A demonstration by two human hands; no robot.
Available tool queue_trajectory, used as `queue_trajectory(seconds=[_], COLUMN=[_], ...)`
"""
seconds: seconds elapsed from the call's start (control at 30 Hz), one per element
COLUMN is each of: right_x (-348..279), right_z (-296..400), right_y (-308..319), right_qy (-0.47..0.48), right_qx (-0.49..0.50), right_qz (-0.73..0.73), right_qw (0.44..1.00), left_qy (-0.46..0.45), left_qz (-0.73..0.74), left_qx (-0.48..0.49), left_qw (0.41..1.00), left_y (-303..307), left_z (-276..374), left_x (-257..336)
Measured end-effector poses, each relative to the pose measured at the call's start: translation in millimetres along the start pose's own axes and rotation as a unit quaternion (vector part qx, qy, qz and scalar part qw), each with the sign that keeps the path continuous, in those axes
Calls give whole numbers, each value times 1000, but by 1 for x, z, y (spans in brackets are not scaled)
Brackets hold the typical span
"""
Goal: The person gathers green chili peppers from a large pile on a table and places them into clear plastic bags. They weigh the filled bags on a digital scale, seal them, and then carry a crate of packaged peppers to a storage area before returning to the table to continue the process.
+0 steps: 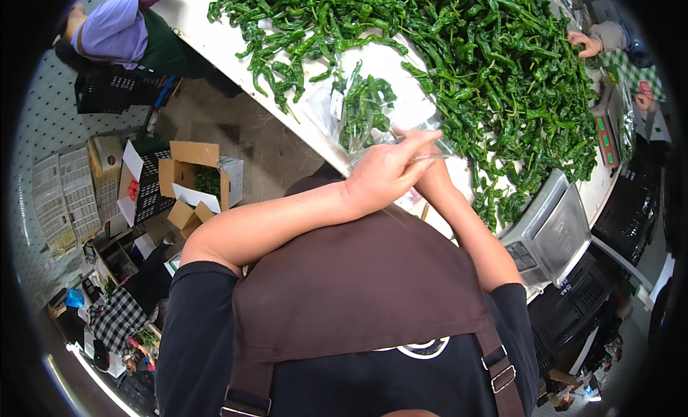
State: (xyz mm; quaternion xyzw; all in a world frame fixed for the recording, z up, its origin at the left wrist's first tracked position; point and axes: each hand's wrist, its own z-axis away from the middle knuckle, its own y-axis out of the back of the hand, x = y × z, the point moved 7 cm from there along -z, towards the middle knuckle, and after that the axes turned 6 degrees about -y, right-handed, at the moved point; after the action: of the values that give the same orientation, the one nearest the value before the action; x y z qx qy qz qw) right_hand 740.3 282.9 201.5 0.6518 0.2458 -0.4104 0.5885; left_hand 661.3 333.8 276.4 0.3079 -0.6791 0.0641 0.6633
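Note:
A clear plastic bag point(352, 113) partly filled with green peppers lies on the white table point(207, 38) in front of me, a small white label on its left side. My left hand point(384, 169) is at the bag's near end, its fingers stretched to the right. My right hand point(424, 153) is mostly hidden behind it, at the same end of the bag; clear film shows beside the fingers. Whether either hand grips the film cannot be told. Beyond the bag, a large heap of long wrinkled green peppers point(500, 67) spreads over the table.
A metal-topped scale point(561, 229) stands at the table's near right, another scale point(607, 132) farther right. A person's hand point(588, 43) touches the heap's right edge. Another person point(115, 30) stands at upper left. An open cardboard box point(174, 177) and crates point(153, 175) are on the left.

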Motion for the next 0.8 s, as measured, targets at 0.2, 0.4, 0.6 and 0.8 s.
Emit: queue_trajectory(seconds=[0.2, 0.4, 0.6, 0.8], right_x=[-96, -122, 84, 137], right_z=[10, -34, -162, -189], right_y=[124, 94, 74, 49], right_qy=[101, 268, -94, -154], right_qx=[178, 24, 113, 157], right_qz=[-175, 23, 238, 402], right_qw=[963, 963, 960, 889], left_qy=[86, -12, 7, -14], left_qz=[-28, -24, 16, 10], left_qx=[-17, -11, -18, -31], left_qw=[996, 1000, 1000, 999], left_y=[5, 2, 8, 13], left_z=[3, 2, 4, 2], left_x=[-10, -3, -2, 3])
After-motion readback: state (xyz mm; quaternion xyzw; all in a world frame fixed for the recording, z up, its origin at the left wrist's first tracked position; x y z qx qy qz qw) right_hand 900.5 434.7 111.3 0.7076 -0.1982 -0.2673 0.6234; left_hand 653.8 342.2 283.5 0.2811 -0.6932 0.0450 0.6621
